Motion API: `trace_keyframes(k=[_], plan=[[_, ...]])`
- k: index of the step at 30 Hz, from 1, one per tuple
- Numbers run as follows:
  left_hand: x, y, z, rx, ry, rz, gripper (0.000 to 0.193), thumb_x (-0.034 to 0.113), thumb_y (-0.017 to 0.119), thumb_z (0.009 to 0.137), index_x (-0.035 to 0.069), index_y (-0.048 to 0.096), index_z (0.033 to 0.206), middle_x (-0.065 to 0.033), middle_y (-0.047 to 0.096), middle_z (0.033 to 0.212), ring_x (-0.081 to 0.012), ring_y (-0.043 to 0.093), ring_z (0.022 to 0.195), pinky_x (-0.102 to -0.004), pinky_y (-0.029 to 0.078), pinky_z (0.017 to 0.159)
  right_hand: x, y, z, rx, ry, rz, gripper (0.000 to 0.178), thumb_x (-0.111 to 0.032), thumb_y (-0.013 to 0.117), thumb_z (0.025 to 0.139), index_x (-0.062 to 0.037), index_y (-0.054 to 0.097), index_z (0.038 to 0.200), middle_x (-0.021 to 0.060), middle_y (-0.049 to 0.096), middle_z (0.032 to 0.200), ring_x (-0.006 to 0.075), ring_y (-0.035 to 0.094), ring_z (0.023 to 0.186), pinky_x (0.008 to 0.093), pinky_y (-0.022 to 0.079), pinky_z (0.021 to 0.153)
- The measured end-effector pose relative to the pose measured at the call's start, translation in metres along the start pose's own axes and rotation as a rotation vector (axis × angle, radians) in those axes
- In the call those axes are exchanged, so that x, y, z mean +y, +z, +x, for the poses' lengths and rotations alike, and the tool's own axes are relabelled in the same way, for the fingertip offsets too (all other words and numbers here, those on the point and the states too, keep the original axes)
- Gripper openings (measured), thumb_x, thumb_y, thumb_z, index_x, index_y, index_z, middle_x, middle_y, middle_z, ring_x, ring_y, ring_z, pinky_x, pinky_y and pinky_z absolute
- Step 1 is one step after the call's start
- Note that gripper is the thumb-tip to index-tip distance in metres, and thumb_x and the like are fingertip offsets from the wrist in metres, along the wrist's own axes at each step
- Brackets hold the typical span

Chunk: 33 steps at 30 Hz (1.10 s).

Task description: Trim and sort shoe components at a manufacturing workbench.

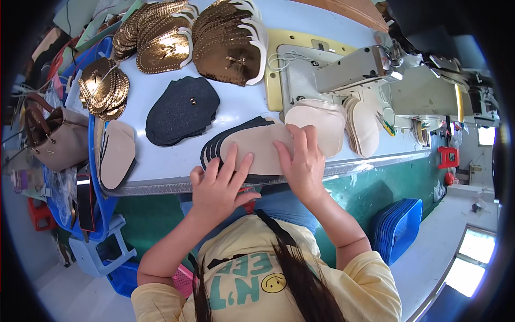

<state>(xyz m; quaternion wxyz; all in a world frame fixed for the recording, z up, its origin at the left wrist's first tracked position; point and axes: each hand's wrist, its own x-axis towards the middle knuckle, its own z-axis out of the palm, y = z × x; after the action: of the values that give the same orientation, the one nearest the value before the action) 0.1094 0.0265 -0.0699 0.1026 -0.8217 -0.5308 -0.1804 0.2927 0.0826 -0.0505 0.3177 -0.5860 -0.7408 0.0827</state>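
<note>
A flat beige shoe-shaped piece lies on a fanned stack of black pieces at the table's near edge. My left hand has its fingers spread, their tips on the beige piece's near left part. On its right end rests my right hand, thumb on the surface and apart from the bent fingers at the far edge. Right beside that hand is a pile of cream pieces; a second cream pile stands farther right. A dark glittery stack lies to the left.
A sewing machine stands at the back right, with thread snips near it. Stacks of shiny gold pieces fill the back. More beige and black pieces lie at the left end, beside a handbag. Blue baskets are on the floor.
</note>
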Motion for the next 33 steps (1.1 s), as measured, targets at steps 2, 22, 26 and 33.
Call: trace_keyframes(k=[2, 22, 26, 33], plan=[[-0.007, -0.007, 0.013, -0.128, 0.008, -0.095, 0.074, 0.063, 0.057, 0.068, 0.020, 0.052, 0.128, -0.0099, 0.048, 0.131, -0.0222, 0.042, 0.081, -0.0357, 0.031, 0.071, 0.003, -0.004, -0.001, 0.033, -0.006, -0.044, 0.032, -0.008, 0.071, 0.074, -0.0031, 0.055, 0.102, 0.0128, 0.052, 0.077, 0.0289, 0.056, 0.065, 0.0356, 0.047, 0.058], [-0.111, 0.004, 0.032, 0.110, -0.126, -0.035, 0.031, 0.014, 0.069, 0.072, 0.000, 0.064, 0.099, -0.0126, 0.063, 0.097, -0.0293, 0.057, 0.085, -0.0394, 0.047, 0.076, 0.097, -0.052, 0.041, -0.157, 0.083, -0.012, 0.030, -0.005, 0.074, 0.067, -0.0016, 0.056, 0.092, 0.0067, 0.054, 0.084, 0.0187, 0.052, 0.075, 0.0300, 0.045, 0.069], [-0.100, -0.007, 0.034, 0.223, -0.140, -0.063, 0.023, 0.005, 0.064, 0.071, 0.000, 0.065, 0.093, -0.0109, 0.064, 0.093, -0.0287, 0.059, 0.083, -0.0380, 0.048, 0.074, 0.102, -0.052, 0.044, -0.163, 0.072, 0.015, 0.030, -0.004, 0.073, 0.067, -0.0016, 0.056, 0.091, 0.0066, 0.054, 0.085, 0.0183, 0.052, 0.075, 0.0295, 0.045, 0.069], [-0.017, -0.001, 0.033, 0.212, 0.205, -0.273, 0.034, 0.012, 0.068, 0.068, -0.002, 0.063, 0.099, -0.0151, 0.060, 0.106, -0.0309, 0.057, 0.102, -0.0448, 0.043, 0.088, 0.093, -0.057, 0.052, -0.284, 0.036, -0.069, 0.023, -0.004, 0.070, 0.067, -0.0019, 0.053, 0.082, 0.0081, 0.053, 0.079, 0.0247, 0.051, 0.076, 0.0344, 0.044, 0.069]])
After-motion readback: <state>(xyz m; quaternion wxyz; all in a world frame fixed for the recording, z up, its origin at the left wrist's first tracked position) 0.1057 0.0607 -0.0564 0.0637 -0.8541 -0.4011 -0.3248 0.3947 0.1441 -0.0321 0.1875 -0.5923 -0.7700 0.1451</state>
